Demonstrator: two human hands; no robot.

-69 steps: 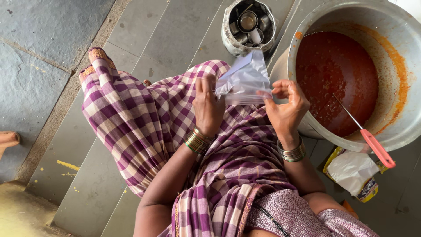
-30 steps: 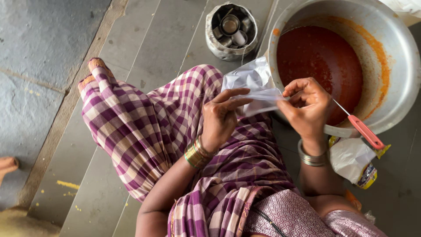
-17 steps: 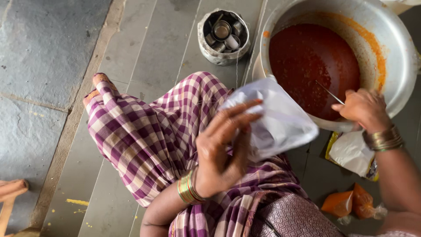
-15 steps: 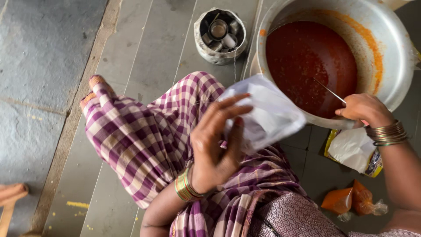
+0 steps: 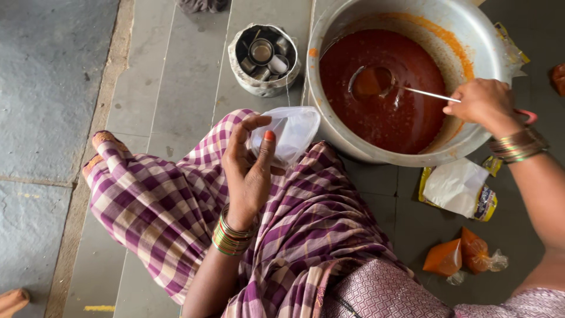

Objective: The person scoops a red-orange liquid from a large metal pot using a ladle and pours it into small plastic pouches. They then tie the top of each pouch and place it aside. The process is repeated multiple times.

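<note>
Change since the frames a moment ago shows mostly on the right: the right hand [image 5: 484, 105], which had been pinching the bag's edge and then reaching for the handle, now grips the ladle [image 5: 376, 82] with its bowl dipped into the red sauce [image 5: 382, 88] inside the large metal pot [image 5: 488, 53]. The clear plastic bag [image 5: 288, 132] has dropped from being spread wide in front of the pot to hanging in a loose bunch at the pot's near rim. The left hand [image 5: 247, 171] holds this bag, thumb and fingers curled round its mouth, the bag lying just past the fingertips, above the checked purple cloth [image 5: 176, 206] over the knee. The red handle end of the ladle is mostly hidden behind the right hand, so how the fingers close on it cannot be made out fully. How far open the bag's mouth is cannot be told. A round metal tin [image 5: 263, 59] of small cups stands on the floor left of the pot. Filled orange pouches [image 5: 462, 256] lie on the floor at lower right, near a yellow packet [image 5: 459, 188] topped with white plastic.
</note>
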